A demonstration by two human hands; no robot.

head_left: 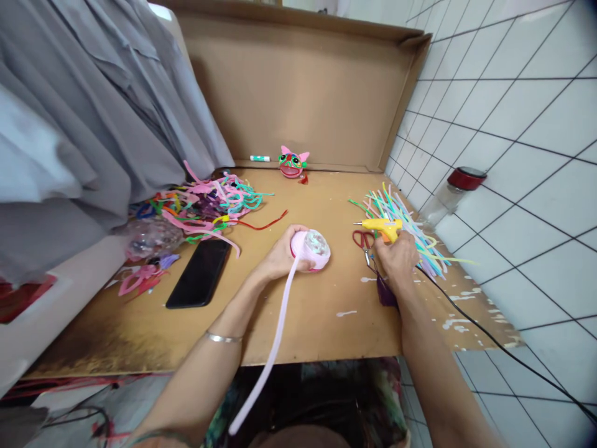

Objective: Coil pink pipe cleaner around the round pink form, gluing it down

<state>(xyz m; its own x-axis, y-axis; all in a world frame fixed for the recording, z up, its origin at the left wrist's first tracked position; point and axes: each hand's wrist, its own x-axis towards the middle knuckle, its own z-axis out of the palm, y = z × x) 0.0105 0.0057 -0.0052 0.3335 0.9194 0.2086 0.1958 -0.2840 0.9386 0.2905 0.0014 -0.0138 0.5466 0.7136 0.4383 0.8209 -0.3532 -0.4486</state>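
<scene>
My left hand point(283, 254) is closed round a small pink fuzzy ball-shaped craft piece point(319, 247) with a clear, shiny opening facing right. From it a long pale pink pipe cleaner point(280, 330) hangs down past the table edge. In my right hand point(398, 256) is a yellow hot glue gun point(380, 225), its nozzle aimed left and apart from the pink piece. Red-handled scissors point(364, 240) lie just left of my right hand, and a dark purple piece point(385, 292) is beneath that wrist.
Pastel pipe cleaners point(396, 208) lie at right, near a red-lidded jar point(454, 193). A tangle of pipe cleaners point(219, 199) and a black phone point(199, 274) occupy the left. A pink animal-head figure point(292, 163) and glue stick point(260, 158) stand before the cardboard point(298, 87). A black cord point(494, 342) trails right.
</scene>
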